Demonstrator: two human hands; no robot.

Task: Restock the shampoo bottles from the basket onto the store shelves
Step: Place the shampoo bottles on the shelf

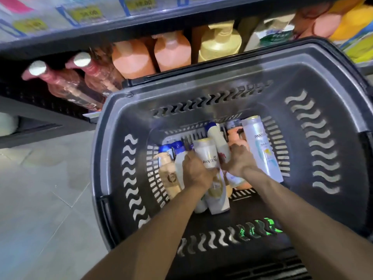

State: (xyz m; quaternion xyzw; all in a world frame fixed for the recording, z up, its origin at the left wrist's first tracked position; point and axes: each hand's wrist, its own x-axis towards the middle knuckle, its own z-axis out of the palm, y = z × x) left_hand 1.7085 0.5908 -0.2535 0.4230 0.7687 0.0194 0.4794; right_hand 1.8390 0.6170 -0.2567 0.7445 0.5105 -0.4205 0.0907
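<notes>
A black plastic basket [314, 81] stands on the floor before the shelves, with several shampoo bottles lying in its bottom. Both my hands reach down into it. My left hand [194, 171] grips a white and gold Pantene bottle [207, 153] from the left. My right hand [239, 159] closes on a white bottle with a blue cap [219, 138] beside it. A white and light-blue Pantene bottle [262, 146] lies at the right, a beige bottle [168, 174] at the left, and an orange bottle [235, 136] behind my right hand.
The lower shelf [80, 47] behind the basket holds pink clear bottles [66, 87], orange pump bottles [131, 57] and a gold pump bottle [219, 45]. Yellow price tags [86, 14] line the shelf edge above. Grey tiled floor [40, 199] lies to the left.
</notes>
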